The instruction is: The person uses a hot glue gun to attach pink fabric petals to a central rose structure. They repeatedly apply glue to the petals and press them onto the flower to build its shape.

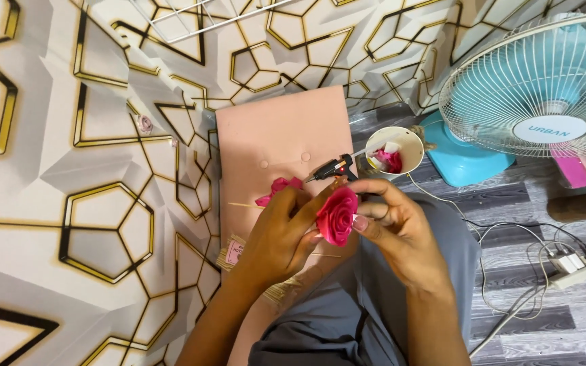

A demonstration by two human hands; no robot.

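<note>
A bright pink foam rose (337, 215) sits between both hands above my lap. My left hand (278, 237) cups it from the left, fingers wrapped behind the petals. My right hand (396, 227) pinches its right edge with thumb and fingertips. Just beyond the hands, a black glue gun (332, 168) lies on a pale pink foam sheet (276, 132), nozzle pointing left. Loose pink petal pieces (277, 189) and a thin wooden skewer (244, 205) rest on the sheet near my left hand.
A white cup (396, 150) holding pink scraps stands right of the glue gun. A turquoise table fan (540, 95) fills the upper right. A white power strip (573, 266) and cables lie on the grey plank floor. A bundle of skewers (233, 252) lies by my left forearm.
</note>
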